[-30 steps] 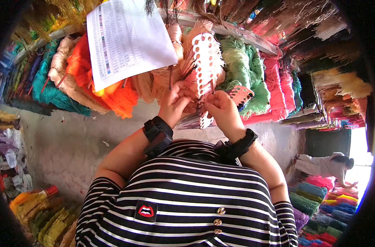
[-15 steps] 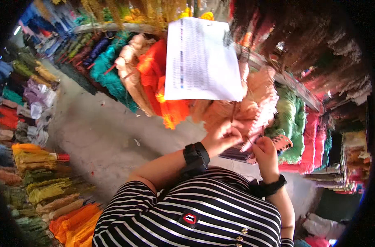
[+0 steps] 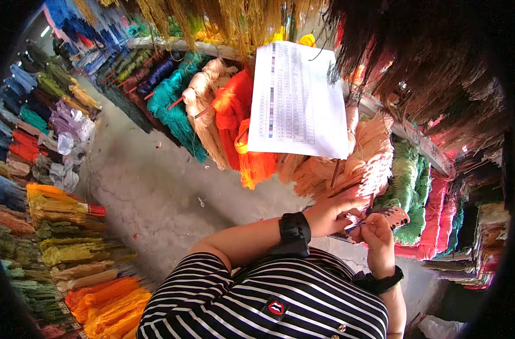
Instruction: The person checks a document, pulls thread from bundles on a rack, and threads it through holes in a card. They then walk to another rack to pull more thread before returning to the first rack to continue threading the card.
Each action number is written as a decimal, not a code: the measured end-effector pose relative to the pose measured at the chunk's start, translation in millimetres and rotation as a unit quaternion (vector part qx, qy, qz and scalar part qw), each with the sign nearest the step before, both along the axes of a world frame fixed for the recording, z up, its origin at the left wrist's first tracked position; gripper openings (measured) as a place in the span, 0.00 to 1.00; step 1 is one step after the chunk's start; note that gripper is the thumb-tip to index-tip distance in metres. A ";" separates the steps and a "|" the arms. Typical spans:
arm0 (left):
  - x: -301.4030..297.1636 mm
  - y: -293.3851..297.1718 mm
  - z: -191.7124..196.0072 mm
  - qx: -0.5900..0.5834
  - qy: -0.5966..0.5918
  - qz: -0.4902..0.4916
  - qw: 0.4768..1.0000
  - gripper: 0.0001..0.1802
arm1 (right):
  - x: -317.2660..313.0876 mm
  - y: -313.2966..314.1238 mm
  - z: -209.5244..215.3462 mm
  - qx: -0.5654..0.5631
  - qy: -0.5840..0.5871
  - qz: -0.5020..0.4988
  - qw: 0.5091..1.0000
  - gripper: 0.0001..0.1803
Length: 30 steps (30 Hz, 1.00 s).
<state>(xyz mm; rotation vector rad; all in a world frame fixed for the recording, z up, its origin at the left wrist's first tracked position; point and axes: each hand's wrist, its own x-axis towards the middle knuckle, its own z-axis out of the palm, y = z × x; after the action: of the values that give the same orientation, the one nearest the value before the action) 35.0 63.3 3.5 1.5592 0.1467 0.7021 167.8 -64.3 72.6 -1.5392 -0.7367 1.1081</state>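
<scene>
My left hand (image 3: pixel 327 217) is beside the lower end of a peach yarn hank (image 3: pixel 366 161), its fingers curled. My right hand (image 3: pixel 377 233) is close by on the right, thumb and fingertips pinched together. Between the hands shows a small pale crumpled piece (image 3: pixel 355 224) with dark marks; what exactly each hand grips is too small to tell. A pinkish card with dark dots (image 3: pixel 397 216) juts out behind my right fingers; whether I hold it is unclear. A printed white sheet (image 3: pixel 297 101) hangs in front of the hanks, ahead of my hands.
Orange (image 3: pixel 257 164), cream (image 3: pixel 204 93) and teal (image 3: pixel 175 104) hanks hang from a rail at left; green (image 3: pixel 404 181) and pink (image 3: pixel 436 206) ones at right. Dark brown strands (image 3: pixel 421 62) hang overhead. More yarn (image 3: pixel 107 305) lines the left side of the concrete floor (image 3: pixel 139 181).
My left hand has moved to the right and lower, closer to the right hand. A pale crumpled piece now shows between them. The whole view has shifted slightly.
</scene>
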 end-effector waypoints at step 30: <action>-129.9 64.3 -43.0 -0.485 -0.158 0.065 0.858 0.12 | 15.9 33.7 -45.0 -0.056 -0.133 -0.019 0.989 0.07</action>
<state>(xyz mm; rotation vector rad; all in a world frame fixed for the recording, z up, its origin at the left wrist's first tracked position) -94.9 127.6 -39.5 0.4572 0.3052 0.8011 183.7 -30.6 27.6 -1.8124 -0.8312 0.9391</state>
